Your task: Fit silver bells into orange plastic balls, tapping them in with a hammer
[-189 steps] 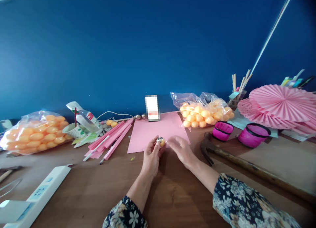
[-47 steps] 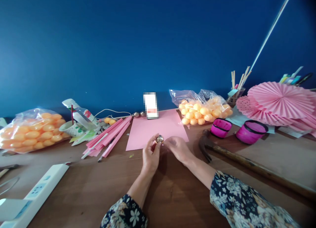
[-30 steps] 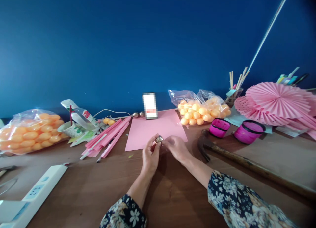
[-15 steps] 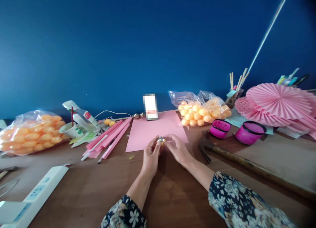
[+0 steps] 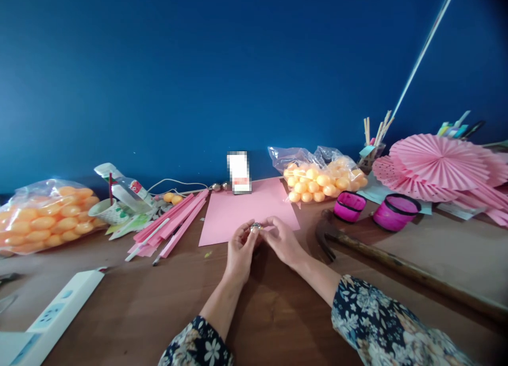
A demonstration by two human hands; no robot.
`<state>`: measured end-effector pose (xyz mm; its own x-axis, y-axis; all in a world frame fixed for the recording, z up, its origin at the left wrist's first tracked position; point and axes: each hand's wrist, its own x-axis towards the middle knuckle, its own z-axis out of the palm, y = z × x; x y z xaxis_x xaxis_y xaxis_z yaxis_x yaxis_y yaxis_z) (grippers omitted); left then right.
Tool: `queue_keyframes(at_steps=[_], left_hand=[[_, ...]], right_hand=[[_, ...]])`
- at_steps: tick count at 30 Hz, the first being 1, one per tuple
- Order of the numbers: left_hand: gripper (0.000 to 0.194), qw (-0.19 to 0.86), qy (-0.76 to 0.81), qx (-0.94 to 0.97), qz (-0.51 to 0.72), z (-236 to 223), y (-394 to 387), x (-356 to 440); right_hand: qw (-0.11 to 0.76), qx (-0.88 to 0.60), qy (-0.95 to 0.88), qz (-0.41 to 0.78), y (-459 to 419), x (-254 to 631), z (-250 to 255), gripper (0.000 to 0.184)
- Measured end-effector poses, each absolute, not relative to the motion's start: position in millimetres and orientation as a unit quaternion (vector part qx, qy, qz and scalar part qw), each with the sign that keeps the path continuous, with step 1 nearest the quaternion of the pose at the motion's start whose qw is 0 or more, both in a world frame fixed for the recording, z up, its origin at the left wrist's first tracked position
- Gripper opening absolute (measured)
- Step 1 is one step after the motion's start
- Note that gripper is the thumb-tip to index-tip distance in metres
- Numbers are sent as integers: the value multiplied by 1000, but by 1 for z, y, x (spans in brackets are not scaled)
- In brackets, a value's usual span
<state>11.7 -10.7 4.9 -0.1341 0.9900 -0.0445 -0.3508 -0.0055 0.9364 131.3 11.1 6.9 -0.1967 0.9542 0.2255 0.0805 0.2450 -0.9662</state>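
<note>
A small shiny silver ball sits between the fingertips of both hands, just over the near edge of the pink paper sheet. My left hand is closed on it, thumb towards me and fingers behind. From the right, my right hand pinches at the ball's side with thumb and fingers. Fingers cover much of the ball's surface. Two more silver balls rest at the sheet's far left corner, beside a blurred-out upright phone-like object.
Bags of orange balls stand left and right. Pink strips lie left of the sheet. A claw hammer, magenta containers and pink paper fans are on the right. A power strip lies front left.
My right fingers have come in from beside the ball onto it. The ball, which showed yellow-orange below the silver earlier, has turned and is now more covered by fingers. The view has shifted slightly.
</note>
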Motion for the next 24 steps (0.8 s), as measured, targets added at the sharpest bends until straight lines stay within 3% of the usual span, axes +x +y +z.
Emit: queue_keyframes(at_steps=[5,10,16,24], left_hand=[[39,547,446,343,620,5,-6,10],[37,551,438,305,641,11,-7,7],[31,533,425,241,691,11,-6,1],[36,528,419,242,698,11,-4,-1]], right_hand=[[480,-412,-657,410,6,128,9,18],[502,-399,-704,305,-21,141,42,21],[562,-573,-593,64,-15,248,47,48],[417,-741,-525,33,17,321,8,68]])
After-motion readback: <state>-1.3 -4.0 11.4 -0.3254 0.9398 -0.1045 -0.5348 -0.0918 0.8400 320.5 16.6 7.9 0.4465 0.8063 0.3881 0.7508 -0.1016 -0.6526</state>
